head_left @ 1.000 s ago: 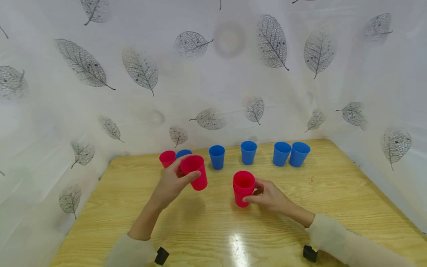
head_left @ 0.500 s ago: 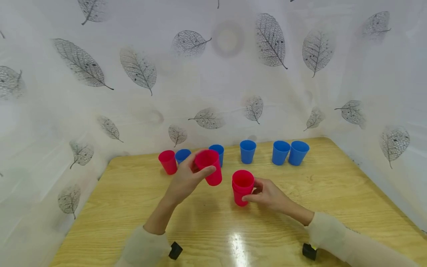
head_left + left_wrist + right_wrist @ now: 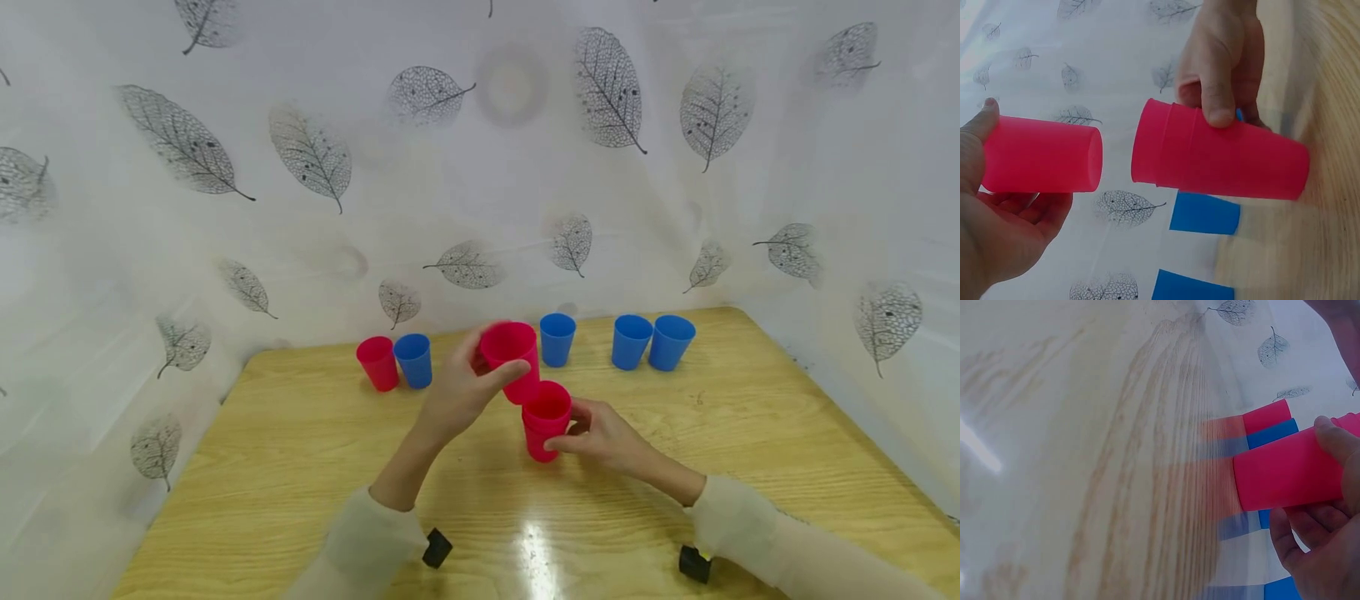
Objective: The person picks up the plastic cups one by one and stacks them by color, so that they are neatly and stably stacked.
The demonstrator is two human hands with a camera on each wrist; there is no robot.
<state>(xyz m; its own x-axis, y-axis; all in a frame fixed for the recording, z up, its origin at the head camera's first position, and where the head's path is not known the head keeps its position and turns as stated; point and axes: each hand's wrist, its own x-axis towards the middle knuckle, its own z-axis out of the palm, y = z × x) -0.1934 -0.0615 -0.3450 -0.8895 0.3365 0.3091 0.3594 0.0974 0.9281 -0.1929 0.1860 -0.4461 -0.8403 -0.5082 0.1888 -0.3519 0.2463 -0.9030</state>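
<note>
My left hand (image 3: 456,393) grips a single red cup (image 3: 524,385) around its side, fingers behind and thumb in front. This cup hangs in the air, slightly tilted, just above and left of a stack of nested red cups (image 3: 542,440). A gap shows between the raised cup (image 3: 1047,155) and the stack's rim in the left wrist view. Low on the table, my right hand (image 3: 609,437) holds the stack (image 3: 1229,156) by its side, thumb in front. In the right wrist view the stack (image 3: 1291,469) has its base at the table surface.
At the back left, a red cup (image 3: 377,364) stands beside a blue cup (image 3: 414,362). Further blue cups stand along the back, one in the middle (image 3: 557,342) and two close together at the right (image 3: 632,343). A leaf-patterned white sheet (image 3: 480,167) surrounds the wooden table (image 3: 300,467).
My left hand has carried its red cup right and slightly up, toward the stack. It now hides a blue cup seen earlier in the back row. My right hand has stayed in place.
</note>
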